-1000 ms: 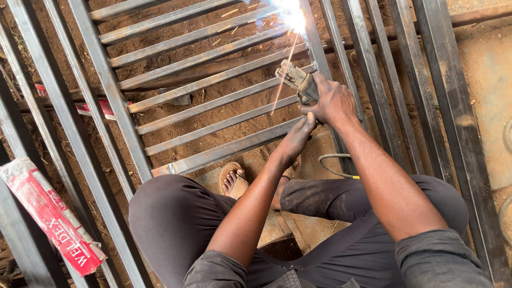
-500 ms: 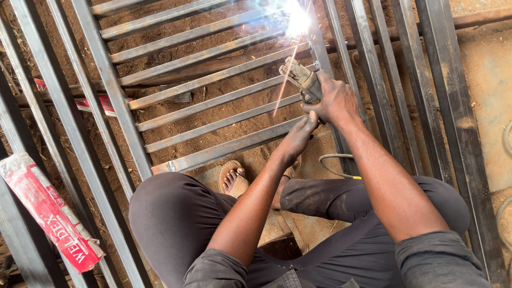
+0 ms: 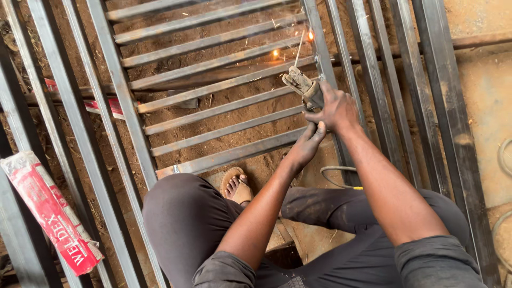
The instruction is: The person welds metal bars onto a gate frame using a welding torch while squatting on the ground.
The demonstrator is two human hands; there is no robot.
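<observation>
My right hand grips a welding electrode holder, whose thin rod points up toward a glowing spot on the steel grille. Two small orange embers glow on a slat near the rod's tip. My left hand reaches up under the right one and touches its wrist and the holder's handle. The grille is made of grey flat slats between square tube uprights, lying over brown earth. I crouch over it, with a sandalled foot showing between my knees.
A red and white packet of welding rods lies at the lower left on the bars. Another red packet lies under the slats. Long steel tubes run along the right. A cable loops near my knee.
The bright welding arc has gone out, leaving only small embers and a few sparks. The camera view has shifted, so the hands and holder sit lower in the frame.
</observation>
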